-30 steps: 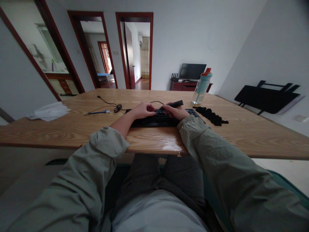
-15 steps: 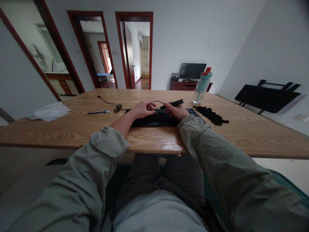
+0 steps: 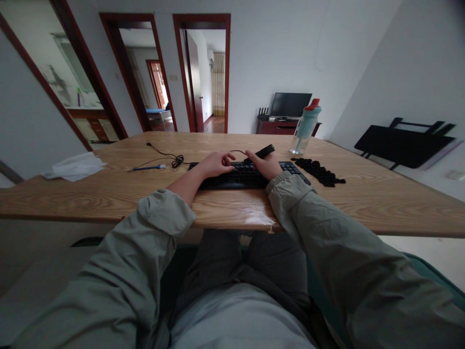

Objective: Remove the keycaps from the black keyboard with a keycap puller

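Head-cam view, looking down over lap and both sleeved arms toward a wide wooden surface point(image 3: 90, 194).

Black keyboard point(image 3: 232, 177) lying flat near the front edge of the surface, roughly centre. Left hand point(image 3: 214, 164) resting on the keyboard's upper left-centre area, fingers curled down onto the keys; grip loose, nothing seen held in it. Right hand point(image 3: 268, 167) just right of it, over the keyboard's centre-right, grip closed around a slim dark tool point(image 3: 260, 152), prob. a keycap puller; tool angled up and away to the right, its lower end hidden by fingers. Hands close together, nearly touching.

Pile of loose black keycaps point(image 3: 319, 172) on the surface just right of the keyboard, spread in an irregular patch. Clear water bottle w/ teal body and red cap point(image 3: 305, 127) standing upright behind the keycaps, toward the far edge. Thin black cable point(image 3: 170, 158) looping from the keyboard's back left, ending in a tangle. Blue pen point(image 3: 148, 168) lying flat, left of the cable tangle. Crumpled white cloth or paper point(image 3: 74, 167) at far left of the surface, well apart from the rest.

Background: white walls, dark red door frames point(image 3: 201, 19), small TV point(image 3: 289, 104) on a low cabinet, folded black table point(image 3: 403, 145) leaning against the right wall.
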A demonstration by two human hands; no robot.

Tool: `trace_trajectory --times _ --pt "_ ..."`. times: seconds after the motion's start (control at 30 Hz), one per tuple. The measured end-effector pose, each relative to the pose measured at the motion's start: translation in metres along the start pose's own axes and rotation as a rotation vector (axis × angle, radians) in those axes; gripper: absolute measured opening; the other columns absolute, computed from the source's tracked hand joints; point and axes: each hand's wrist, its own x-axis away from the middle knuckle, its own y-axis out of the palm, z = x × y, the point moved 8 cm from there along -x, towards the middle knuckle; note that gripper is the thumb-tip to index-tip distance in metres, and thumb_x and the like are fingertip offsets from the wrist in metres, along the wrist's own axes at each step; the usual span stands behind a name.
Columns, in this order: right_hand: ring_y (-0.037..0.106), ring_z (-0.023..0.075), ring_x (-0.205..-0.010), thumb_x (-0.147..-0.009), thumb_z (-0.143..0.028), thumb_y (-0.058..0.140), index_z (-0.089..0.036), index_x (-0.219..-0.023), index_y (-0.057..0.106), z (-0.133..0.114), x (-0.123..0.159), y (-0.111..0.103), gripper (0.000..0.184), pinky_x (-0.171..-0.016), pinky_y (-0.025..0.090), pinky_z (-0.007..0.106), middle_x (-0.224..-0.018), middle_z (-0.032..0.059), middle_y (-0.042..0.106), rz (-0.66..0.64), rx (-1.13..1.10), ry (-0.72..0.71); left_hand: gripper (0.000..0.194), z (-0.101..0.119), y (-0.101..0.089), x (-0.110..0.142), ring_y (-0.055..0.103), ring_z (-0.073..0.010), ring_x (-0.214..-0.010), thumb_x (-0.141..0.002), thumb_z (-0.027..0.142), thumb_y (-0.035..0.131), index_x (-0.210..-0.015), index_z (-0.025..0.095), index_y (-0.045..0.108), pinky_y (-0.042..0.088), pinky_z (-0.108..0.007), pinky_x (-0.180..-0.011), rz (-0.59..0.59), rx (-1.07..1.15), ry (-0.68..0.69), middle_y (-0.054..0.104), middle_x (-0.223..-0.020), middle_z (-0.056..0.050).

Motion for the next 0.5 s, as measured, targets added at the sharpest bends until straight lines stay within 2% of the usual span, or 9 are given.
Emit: trace_trajectory --times 0.27,0.37,0.5 --pt "0.062 0.0206 -0.069 -0.077 -0.066 0.059 -0.018 -0.073 0.062 0.0 0.0 0.01 0.048 -0.068 0.049 0.031 -0.061 0.0041 0.061 0.019 -0.051 0.001 0.015 0.001 0.004 -0.001 0.058 -0.0145 -0.071 -0.075 0.026 0.067 -0.084 0.016 0.069 0.046 -0.028 -0.071 -0.024 -0.087 0.045 0.068 -0.078 -0.003" --pt "0.063 0.0221 -0.075 -0.076 -0.067 0.059 -0.018 -0.075 0.063 0.004 -0.002 0.009 0.049 -0.07 0.05 0.032 -0.069 0.0064 0.065 0.046 -0.035 0.018 0.016 0.002 0.005 -0.002 0.06 -0.0154 -0.074 -0.076 0.025 0.065 -0.087 0.017 0.072 0.046 -0.028 -0.074 -0.047 -0.153 0.053 0.069 -0.08 -0.003" --pt "0.063 0.0222 -0.073 -0.074 -0.07 0.058 -0.018 -0.07 0.062 0.01 -0.004 0.006 0.053 -0.069 0.05 0.033 -0.074 0.0086 0.067 0.064 -0.02 0.055 0.02 0.005 0.005 -0.001 0.061 -0.0173 -0.082 -0.078 0.023 0.063 -0.093 0.019 0.075 0.046 -0.028 -0.077 -0.06 -0.245 0.066 0.069 -0.087 -0.004"
